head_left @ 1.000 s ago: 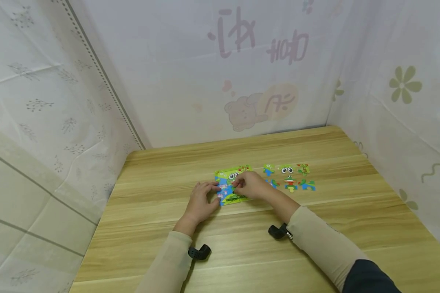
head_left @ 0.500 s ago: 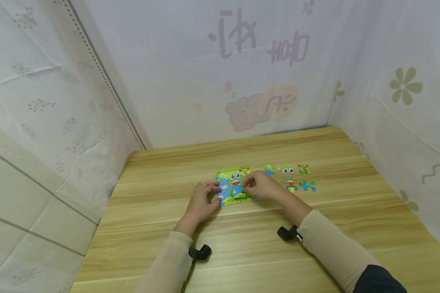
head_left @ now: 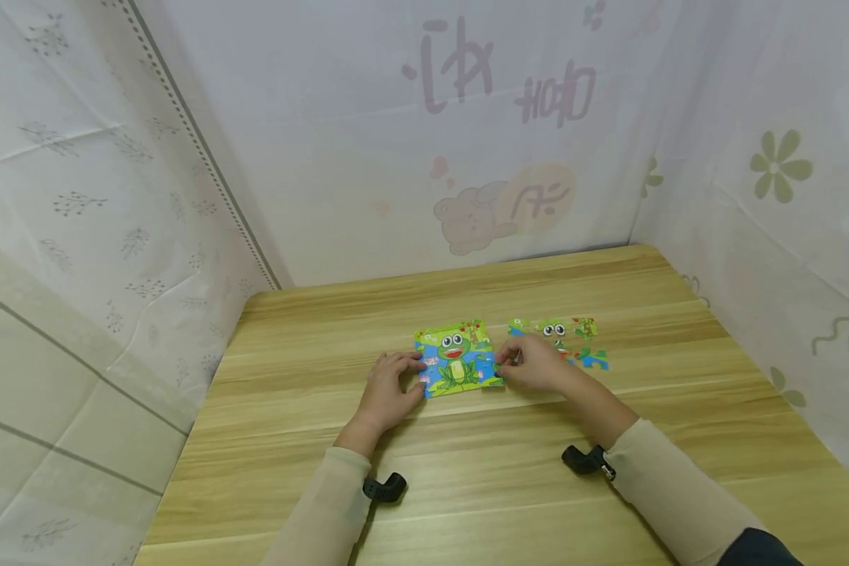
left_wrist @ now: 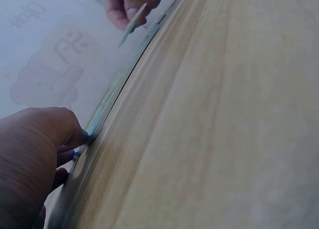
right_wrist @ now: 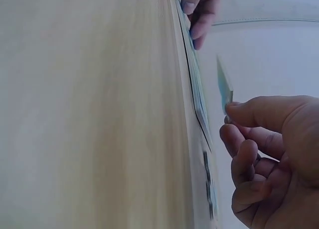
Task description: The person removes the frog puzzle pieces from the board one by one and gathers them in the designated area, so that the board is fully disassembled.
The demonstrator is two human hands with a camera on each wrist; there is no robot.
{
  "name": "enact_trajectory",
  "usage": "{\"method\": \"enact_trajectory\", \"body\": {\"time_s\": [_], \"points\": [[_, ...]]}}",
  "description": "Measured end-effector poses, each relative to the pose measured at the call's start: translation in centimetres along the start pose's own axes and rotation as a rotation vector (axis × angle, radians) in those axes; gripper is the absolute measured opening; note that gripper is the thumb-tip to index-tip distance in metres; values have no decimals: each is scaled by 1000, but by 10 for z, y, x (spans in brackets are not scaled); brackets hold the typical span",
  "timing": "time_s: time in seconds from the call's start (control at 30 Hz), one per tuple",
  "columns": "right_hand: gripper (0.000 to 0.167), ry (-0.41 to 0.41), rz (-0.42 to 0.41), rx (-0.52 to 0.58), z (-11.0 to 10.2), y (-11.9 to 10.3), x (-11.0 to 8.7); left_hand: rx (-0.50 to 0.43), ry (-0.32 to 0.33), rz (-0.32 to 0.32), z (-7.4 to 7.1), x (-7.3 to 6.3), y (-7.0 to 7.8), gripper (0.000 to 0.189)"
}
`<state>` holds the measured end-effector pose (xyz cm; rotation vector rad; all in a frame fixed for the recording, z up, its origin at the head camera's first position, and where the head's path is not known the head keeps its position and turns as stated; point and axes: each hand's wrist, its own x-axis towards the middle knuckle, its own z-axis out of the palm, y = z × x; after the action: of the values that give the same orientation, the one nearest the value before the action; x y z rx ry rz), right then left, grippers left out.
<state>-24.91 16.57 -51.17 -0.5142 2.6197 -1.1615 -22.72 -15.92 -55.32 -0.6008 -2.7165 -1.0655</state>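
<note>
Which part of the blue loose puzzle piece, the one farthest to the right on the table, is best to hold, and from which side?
Take the blue loose piece by its two opposite edges in a fingertip pinch, coming from above and from the right. It lies flat on the table, and its right side looks free, while other loose pieces lie behind and left of it.

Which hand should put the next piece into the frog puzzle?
Probably the right hand: it already pinches a puzzle piece just off the frog puzzle's right edge, near the loose pieces. The left hand rests on the puzzle's left edge.
</note>
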Motion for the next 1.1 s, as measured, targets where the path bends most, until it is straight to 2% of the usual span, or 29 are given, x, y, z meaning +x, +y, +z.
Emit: {"method": "enact_trajectory", "body": {"time_s": [0.3, 0.63, 1.1], "points": [[5, 25, -8, -8, -13, 12, -24, 3, -3, -6, 0, 1, -2, 25], [4, -15, 26, -7, -19, 23, -45, -11, 0, 0, 0, 1, -1, 25], [9, -17, 18, 15, -21, 36, -51, -9, -2, -2, 0, 0, -1, 23]]}}
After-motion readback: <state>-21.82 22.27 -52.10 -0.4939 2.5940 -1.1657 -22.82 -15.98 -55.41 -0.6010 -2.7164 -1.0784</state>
